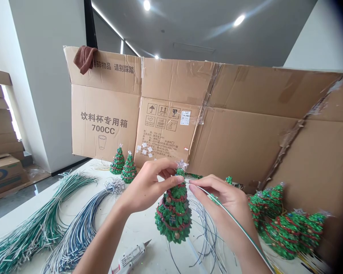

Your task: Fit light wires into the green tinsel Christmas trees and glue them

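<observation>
My left hand (pixel 150 182) pinches the upper part of a small green Christmas tree ornament (pixel 173 215) and holds it upright over the table. Red garland and small beads wind round the tree, and a clear star (pixel 182 164) tops it. Between the thumb and fingers of my right hand (pixel 221 194) is a green-and-white wire (pixel 237 221). Its tip points at the tree just below the star; I cannot tell whether it goes in. The rest of the wire trails down to the lower right.
Bundles of green wires (pixel 42 213) and blue wires (pixel 84 224) lie left on the white table (pixel 148 228). A glue gun (pixel 133 257) lies at the front. Several finished-looking trees (pixel 288 232) stand right, two more (pixel 128 169) at back left. Cardboard (pixel 240 140) walls the far side.
</observation>
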